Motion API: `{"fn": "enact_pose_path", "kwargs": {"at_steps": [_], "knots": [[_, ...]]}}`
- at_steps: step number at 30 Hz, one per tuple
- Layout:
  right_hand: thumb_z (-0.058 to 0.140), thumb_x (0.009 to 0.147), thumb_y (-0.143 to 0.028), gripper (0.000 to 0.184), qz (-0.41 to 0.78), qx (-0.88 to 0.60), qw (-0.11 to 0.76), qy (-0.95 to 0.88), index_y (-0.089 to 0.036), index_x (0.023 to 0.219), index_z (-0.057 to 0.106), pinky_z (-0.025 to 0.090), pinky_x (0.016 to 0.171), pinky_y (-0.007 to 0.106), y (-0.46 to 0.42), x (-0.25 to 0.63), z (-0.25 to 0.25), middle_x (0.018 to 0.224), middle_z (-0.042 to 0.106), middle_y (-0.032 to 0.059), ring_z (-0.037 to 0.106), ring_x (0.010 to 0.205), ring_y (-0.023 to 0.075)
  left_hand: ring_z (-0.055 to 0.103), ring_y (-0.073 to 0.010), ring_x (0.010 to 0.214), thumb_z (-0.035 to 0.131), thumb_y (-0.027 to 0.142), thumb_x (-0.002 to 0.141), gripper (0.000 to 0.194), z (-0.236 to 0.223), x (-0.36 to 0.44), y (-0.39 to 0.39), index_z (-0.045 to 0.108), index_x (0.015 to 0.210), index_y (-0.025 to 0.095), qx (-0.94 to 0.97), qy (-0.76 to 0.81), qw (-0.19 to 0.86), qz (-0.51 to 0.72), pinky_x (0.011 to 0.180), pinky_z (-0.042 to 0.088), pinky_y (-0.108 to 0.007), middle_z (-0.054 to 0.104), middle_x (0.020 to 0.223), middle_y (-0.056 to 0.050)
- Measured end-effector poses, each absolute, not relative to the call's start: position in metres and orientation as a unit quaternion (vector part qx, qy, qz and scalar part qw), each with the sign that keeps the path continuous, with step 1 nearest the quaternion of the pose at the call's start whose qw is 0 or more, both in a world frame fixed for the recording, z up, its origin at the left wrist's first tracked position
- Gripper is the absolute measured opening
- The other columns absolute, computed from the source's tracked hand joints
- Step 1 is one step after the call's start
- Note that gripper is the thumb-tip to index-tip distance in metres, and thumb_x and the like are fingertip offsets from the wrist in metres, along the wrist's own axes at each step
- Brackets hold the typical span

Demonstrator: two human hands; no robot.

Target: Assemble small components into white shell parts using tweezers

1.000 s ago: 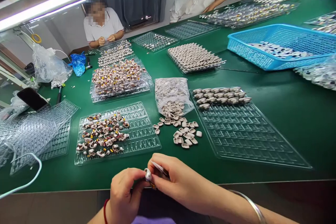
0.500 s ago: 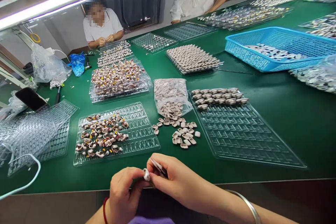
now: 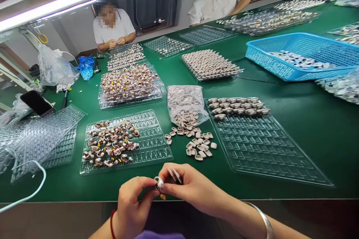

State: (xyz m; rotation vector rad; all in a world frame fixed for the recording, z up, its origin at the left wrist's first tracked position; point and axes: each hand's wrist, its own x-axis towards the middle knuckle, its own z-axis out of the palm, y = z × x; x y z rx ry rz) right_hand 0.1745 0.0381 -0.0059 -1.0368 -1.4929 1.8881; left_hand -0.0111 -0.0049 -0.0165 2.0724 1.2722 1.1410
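My left hand (image 3: 137,198) pinches a small, pale, curved earpiece part (image 3: 160,183) between thumb and fingertips, near the front edge of the table. A yellow tab (image 3: 162,196) hangs below it. From the other side, my right hand (image 3: 186,183) grips the same part with thumb and forefinger. Two flat, light metal prongs (image 3: 174,174), seemingly tweezers, stick up from the right fingers; their other end is hidden. Just beyond my hands, a clear tray (image 3: 153,145) carries similar wired parts (image 3: 112,143). Loose beige shells (image 3: 199,145) lie farther right.
A bag of shells (image 3: 185,99) stands behind the loose pieces. On the right is a clear tray (image 3: 269,153) with rows of closed pieces at its far end. Beyond are a blue basket (image 3: 280,65) and two co-workers (image 3: 114,26). A phone (image 3: 36,101) leans among trays at left.
The view has shifted slightly. The prongs in my right hand now stand more upright and spread. The earpiece part has turned a little, and its yellow tab now shows beneath.
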Motion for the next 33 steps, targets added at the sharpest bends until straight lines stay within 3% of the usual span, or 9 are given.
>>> {"fn": "enact_pose_path", "kwargs": {"at_steps": [9,18,28,33], "knots": [[0.057,0.083,-0.035,0.023,0.631,-0.388,0.200,-0.641,-0.018,0.071,0.049,0.031,0.053,0.023,0.043,0.177,0.001,0.063,0.043,-0.0049,0.035,0.059,0.0111,0.074,-0.0164,0.073,0.063,0.004,0.080,0.024,-0.017,-0.007,-0.006,0.063,0.098,0.020,0.783,0.422,0.189,0.416,0.071,0.059,-0.023,0.078,0.084,-0.004],[0.052,0.086,-0.028,0.016,0.631,-0.396,0.230,-0.627,-0.019,0.074,0.049,0.035,0.057,0.023,0.035,0.170,0.002,0.066,0.044,-0.0038,0.040,0.063,0.0125,0.075,-0.0168,0.064,0.068,0.012,0.079,0.009,-0.018,-0.010,-0.007,0.071,0.085,0.018,0.712,0.485,0.270,0.430,0.063,0.060,-0.022,0.079,0.075,-0.004],[0.052,0.083,-0.020,0.015,0.615,-0.399,0.171,-0.658,-0.018,0.070,0.046,0.031,0.055,0.023,0.046,0.174,0.001,0.063,0.041,-0.0056,0.034,0.061,0.0115,0.074,-0.0167,0.065,0.065,0.004,0.073,0.020,-0.012,-0.007,0.000,0.067,0.086,0.018,0.770,0.445,0.190,0.416,0.063,0.060,-0.023,0.078,0.076,-0.004],[0.053,0.081,-0.018,0.011,0.612,-0.407,0.203,-0.647,-0.019,0.070,0.051,0.034,0.056,0.023,0.045,0.173,0.000,0.063,0.049,-0.0046,0.040,0.061,0.0118,0.074,-0.0162,0.064,0.064,0.007,0.078,0.016,-0.010,-0.007,0.001,0.067,0.088,0.020,0.774,0.452,0.179,0.405,0.062,0.059,-0.023,0.078,0.075,-0.003]]}}
